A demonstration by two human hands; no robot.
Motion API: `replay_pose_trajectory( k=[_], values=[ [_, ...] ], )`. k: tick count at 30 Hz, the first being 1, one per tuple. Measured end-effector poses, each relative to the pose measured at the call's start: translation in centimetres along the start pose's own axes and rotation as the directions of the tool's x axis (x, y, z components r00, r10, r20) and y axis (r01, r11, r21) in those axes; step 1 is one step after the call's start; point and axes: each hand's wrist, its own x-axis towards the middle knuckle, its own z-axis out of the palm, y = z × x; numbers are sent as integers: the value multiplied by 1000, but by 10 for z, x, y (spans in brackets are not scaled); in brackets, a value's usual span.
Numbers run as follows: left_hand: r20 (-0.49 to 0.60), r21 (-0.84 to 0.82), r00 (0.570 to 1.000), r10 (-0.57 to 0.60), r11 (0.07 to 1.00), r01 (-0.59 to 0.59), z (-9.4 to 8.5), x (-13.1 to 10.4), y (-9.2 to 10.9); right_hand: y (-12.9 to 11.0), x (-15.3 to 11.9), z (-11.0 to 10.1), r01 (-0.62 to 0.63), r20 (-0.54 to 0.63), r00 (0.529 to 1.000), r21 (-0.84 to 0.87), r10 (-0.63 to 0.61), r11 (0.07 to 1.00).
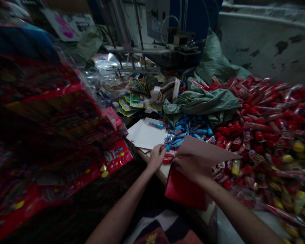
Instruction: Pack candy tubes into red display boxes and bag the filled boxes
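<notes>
A red box (184, 189) stands at the table's front edge, its pale flap (203, 149) raised and tilted right. My right hand (189, 166) reaches under the flap at the box's opening, fingers curled; shadow hides what they hold. Just left of the box, my left hand (157, 158) is at the edge of the pile, its fingertips drawn together near wrapped red tubes (169, 156). Whatever is between those fingertips is too small to make out. Beyond both hands lie small blue tubes (186, 130) in clear wrappers.
White cards (148, 135) lie left of the blue tubes. A large heap of red wrapped tubes (261, 112) and yellow ones (300, 200) covers the right side. Green sacking (203, 103) lies behind. Stacked red printed packages (53, 118) rise at left; a machine (155, 47) stands at the back.
</notes>
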Motion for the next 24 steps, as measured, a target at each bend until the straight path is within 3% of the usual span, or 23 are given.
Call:
replay_pose_trajectory(
  k=[2, 4, 9, 12, 15, 18, 21, 22, 24],
  values=[
    [-17, 69, 1000, -8, 998, 9, 5, 31, 8, 2, -10, -4, 50, 32, 998, 25, -50, 998],
    [13, 107, 999, -31, 994, 29, 17, 54, 15, 5, -22, -3, 15, -21, 1000, 88, -13, 996],
    [56, 109, 990, -126, 987, 120, 46, 69, 22, 12, -59, 15, -99, -87, 988, 265, 126, 959],
    [59, 21, 985, -164, 986, 163, 45, 72, 22, 12, -77, 20, -123, -135, 973, 374, 185, 919],
    [57, -104, 982, -182, 977, 187, 30, 76, 23, 9, -89, 19, -159, -173, 949, 457, 263, 875],
    [53, -247, 982, -181, 951, 188, 6, 63, 28, 0, -95, 17, -183, -206, 921, 519, 330, 835],
    [102, -399, 984, -145, 900, 174, -17, 24, 38, -15, -95, 17, -172, -267, 891, 550, 367, 818],
    [135, -481, 983, -129, 858, 178, -23, 7, 42, -21, -94, 17, -152, -297, 885, 543, 358, 826],
    [221, -715, 969, -110, 658, 238, -28, -31, 51, -32, -91, 20, -78, -360, 889, 490, 283, 868]
  ],
)
